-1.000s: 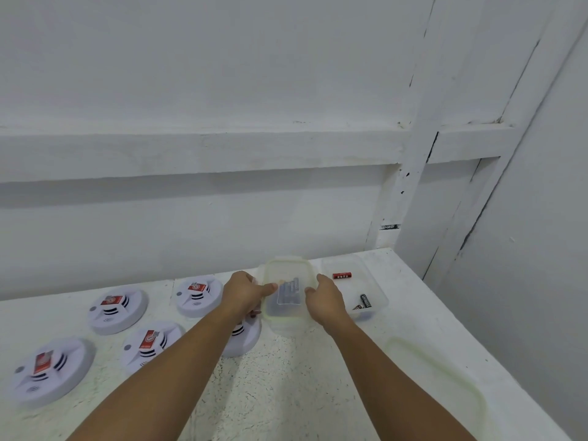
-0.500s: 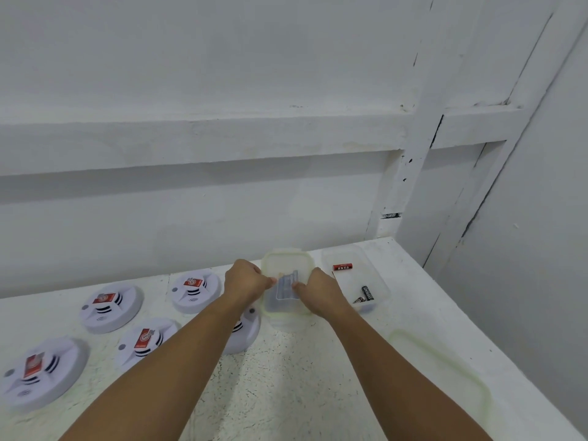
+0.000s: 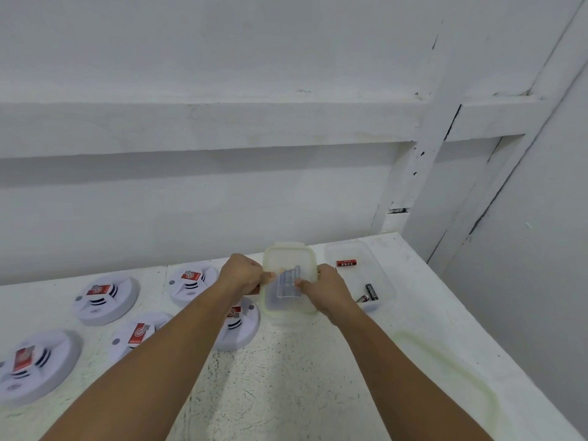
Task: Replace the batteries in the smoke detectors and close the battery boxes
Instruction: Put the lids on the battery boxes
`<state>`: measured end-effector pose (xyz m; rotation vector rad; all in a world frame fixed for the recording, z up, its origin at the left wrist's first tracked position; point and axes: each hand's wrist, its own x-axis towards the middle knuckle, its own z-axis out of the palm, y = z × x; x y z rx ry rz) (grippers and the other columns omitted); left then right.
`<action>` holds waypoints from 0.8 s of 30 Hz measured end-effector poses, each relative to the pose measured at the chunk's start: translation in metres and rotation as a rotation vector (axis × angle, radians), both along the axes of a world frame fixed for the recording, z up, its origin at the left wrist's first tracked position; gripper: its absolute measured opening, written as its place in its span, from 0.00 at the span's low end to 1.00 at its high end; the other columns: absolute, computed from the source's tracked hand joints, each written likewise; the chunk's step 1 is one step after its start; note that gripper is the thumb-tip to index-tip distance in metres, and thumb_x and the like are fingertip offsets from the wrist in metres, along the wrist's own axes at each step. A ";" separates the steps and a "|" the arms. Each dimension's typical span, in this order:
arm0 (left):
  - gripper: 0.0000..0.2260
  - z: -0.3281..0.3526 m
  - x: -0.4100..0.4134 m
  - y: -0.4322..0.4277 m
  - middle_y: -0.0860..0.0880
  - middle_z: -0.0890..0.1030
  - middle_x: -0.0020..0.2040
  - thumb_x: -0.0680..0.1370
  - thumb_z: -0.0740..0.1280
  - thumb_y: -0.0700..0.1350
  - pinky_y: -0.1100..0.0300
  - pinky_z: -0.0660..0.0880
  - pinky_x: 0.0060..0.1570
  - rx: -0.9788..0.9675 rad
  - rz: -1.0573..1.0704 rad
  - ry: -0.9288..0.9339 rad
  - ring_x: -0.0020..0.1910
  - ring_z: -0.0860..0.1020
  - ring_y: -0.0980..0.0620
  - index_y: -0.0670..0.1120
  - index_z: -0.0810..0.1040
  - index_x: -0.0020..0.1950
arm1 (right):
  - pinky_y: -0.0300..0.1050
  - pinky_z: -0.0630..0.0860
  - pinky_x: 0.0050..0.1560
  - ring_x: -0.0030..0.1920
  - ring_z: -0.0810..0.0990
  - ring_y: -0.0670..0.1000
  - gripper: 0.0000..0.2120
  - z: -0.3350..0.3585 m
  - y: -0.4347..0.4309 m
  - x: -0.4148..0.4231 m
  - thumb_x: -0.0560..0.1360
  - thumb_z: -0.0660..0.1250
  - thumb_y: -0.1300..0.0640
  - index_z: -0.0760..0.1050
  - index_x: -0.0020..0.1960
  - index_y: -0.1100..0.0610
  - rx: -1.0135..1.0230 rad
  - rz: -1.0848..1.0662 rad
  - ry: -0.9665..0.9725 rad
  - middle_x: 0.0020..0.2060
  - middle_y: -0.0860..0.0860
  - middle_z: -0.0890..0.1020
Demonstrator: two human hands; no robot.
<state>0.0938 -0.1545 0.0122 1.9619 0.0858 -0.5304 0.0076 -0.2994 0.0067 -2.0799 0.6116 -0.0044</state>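
Since a second ago my right hand [image 3: 327, 289] has slid in over the lid, and its thumb now lies close to the left thumb.

Head view: both hands clamp the translucent rectangular plastic box with pale-green-rimmed lid [image 3: 286, 259]. The left hand [image 3: 243, 275] curls on its left edge, the right on its right edge. Batteries [image 3: 289, 278], presumably fresh, show dimly between the thumbs.

Right of the right hand is an open clear plastic tub [image 3: 353, 249] holding a red cell [image 3: 346, 263] and black cells [image 3: 370, 291]. Left of the left hand lie round white smoke detectors [image 3: 106, 299], red batteries showing.

Risk: if the lid releases suddenly, the box jerks and the batteries scatter, or the box shoves the nearest detector [image 3: 238, 329] under my left wrist.
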 end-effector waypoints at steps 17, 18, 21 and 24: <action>0.24 0.016 -0.050 0.021 0.56 0.76 0.59 0.63 0.78 0.56 0.60 0.70 0.59 0.336 -0.661 -0.599 0.57 0.73 0.57 0.53 0.80 0.58 | 0.44 0.65 0.65 0.67 0.70 0.56 0.24 0.041 -0.025 0.048 0.76 0.65 0.57 0.67 0.70 0.62 -0.409 0.311 -0.053 0.68 0.56 0.72; 0.25 0.011 -0.051 0.024 0.56 0.77 0.60 0.63 0.78 0.56 0.60 0.69 0.60 0.336 -0.665 -0.632 0.58 0.73 0.57 0.53 0.80 0.59 | 0.44 0.64 0.66 0.69 0.68 0.55 0.24 0.041 -0.027 0.052 0.77 0.65 0.56 0.66 0.71 0.61 -0.390 0.337 -0.052 0.69 0.55 0.70; 0.27 -0.004 -0.054 0.027 0.56 0.75 0.65 0.66 0.73 0.62 0.65 0.64 0.63 0.352 -0.647 -0.727 0.65 0.70 0.57 0.54 0.78 0.62 | 0.44 0.66 0.64 0.66 0.71 0.54 0.23 0.030 -0.029 0.064 0.78 0.64 0.53 0.68 0.70 0.60 -0.344 0.384 -0.017 0.68 0.55 0.72; 0.30 -0.015 -0.058 0.026 0.53 0.78 0.63 0.65 0.64 0.67 0.65 0.63 0.62 0.351 -0.623 -0.830 0.64 0.73 0.55 0.51 0.79 0.61 | 0.43 0.69 0.58 0.62 0.74 0.54 0.20 0.027 -0.030 0.073 0.76 0.67 0.53 0.72 0.65 0.60 -0.337 0.412 0.001 0.63 0.54 0.76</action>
